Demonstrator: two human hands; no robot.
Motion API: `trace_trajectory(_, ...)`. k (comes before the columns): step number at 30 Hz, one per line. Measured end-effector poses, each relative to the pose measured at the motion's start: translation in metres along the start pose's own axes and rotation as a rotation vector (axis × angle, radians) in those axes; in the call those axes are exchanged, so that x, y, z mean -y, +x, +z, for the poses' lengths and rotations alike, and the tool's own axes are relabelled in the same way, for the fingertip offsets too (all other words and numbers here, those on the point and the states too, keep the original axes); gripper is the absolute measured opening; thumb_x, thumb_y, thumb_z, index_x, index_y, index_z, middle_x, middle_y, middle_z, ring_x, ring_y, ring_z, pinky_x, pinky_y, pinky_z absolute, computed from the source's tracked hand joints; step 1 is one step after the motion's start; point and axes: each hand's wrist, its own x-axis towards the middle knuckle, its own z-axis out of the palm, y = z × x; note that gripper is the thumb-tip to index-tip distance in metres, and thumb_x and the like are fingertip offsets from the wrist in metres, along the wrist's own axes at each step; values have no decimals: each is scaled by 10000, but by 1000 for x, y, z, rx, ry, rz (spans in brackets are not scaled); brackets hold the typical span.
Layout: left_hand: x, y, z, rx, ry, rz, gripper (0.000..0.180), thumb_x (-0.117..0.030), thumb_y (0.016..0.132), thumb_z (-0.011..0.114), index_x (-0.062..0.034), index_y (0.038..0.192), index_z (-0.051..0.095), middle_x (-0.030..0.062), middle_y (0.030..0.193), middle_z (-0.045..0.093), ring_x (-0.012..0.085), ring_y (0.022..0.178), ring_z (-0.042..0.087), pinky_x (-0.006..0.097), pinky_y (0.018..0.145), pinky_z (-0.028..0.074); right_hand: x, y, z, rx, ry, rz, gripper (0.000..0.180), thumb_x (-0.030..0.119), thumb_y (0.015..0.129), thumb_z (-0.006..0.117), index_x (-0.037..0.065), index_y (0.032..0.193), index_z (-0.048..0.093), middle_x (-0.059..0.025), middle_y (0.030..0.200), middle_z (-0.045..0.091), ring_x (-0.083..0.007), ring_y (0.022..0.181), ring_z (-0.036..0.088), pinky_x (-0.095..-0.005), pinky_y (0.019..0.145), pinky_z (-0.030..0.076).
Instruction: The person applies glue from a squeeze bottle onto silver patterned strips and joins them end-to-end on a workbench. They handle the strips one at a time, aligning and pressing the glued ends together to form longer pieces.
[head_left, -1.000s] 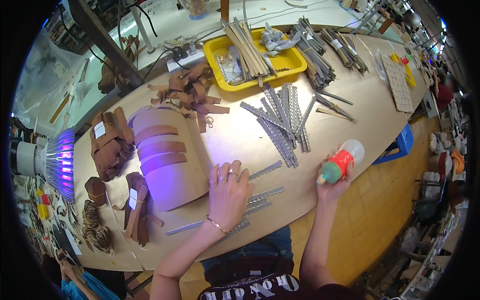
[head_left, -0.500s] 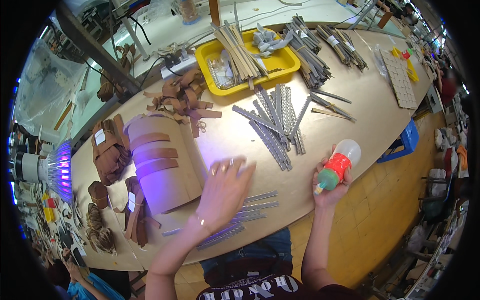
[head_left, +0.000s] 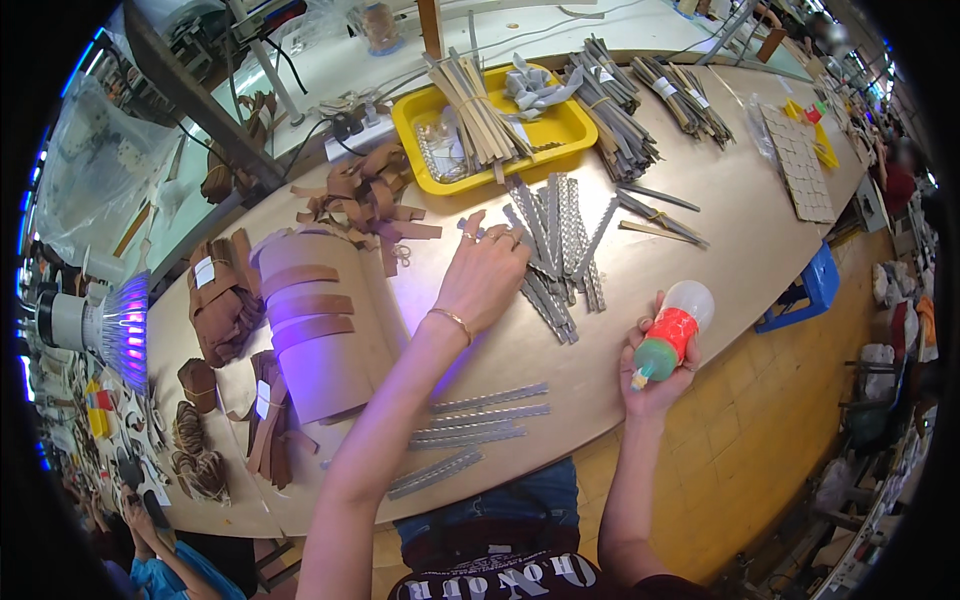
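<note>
My left hand (head_left: 484, 275) reaches over the left side of a loose pile of grey wavy-edged strips (head_left: 560, 225), its fingers bent down onto the leftmost strip. That strip is mostly hidden beneath the hand. Off to the right, my right hand (head_left: 652, 390) is wrapped round a squeeze bottle (head_left: 672, 335) with a clear base, a red band and a green cap. Its nozzle tilts down toward me, with a yellowish lump at the tip. Between my forearms, several grey strips (head_left: 470, 432) lie spaced out near the table's front edge.
A brown curved panel with strips across it (head_left: 318, 330) lies left of my left arm. Behind the pile stands a yellow tray (head_left: 425, 180) holding bundled strips. Brown strip bundles (head_left: 222, 305) are farther left, beside a lit purple lamp (head_left: 122, 330). A blue stool (head_left: 815, 290) stands beyond the table's right edge.
My left hand has moved away from me, from above the near strips to the left side of the grey pile. The right hand holds the bottle almost as before.
</note>
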Motion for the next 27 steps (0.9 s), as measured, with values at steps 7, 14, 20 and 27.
trace_trajectory(7, 1, -4, 9, -16, -33, 2, 132, -81, 846, 609, -102, 965, 664, 57, 1002, 673, 204, 1000, 636, 457, 1095, 323, -16, -13, 35, 210, 109, 506, 850, 332, 794, 713, 49, 1492, 319, -370, 1346, 457, -317, 869, 681, -354, 650, 609)
trace_trajectory(14, -5, -35, -12, -430, -46, -104, 238, -79, 778, 709, -116, 1013, 714, 20, 924, 671, 174, 880, 633, 393, 939, 407, -37, 18, 53, 191, -284, 660, 814, 239, 787, 688, -79, 1432, 306, -331, 1388, 477, -225, 1059, 648, -279, 840, 565)
trace_trajectory(20, -26, -81, -6, -318, 19, -142, 279, -93, 754, 737, -75, 1032, 717, 35, 953, 655, 202, 890, 621, 364, 842, 441, -3, 53, 43, 162, -415, 438, 747, 219, 789, 686, -113, 1366, 347, -304, 1304, 553, -259, 1109, 633, -307, 861, 567)
trace_trajectory(27, -49, -108, -7, -106, -192, -230, 371, -210, 841, 722, -33, 1159, 653, 135, 1212, 587, 280, 1068, 566, 444, 948, 410, 17, 61, 47, 96, -469, 324, 708, 255, 780, 706, -102, 1307, 396, -324, 1219, 597, -241, 963, 655, -315, 828, 570)
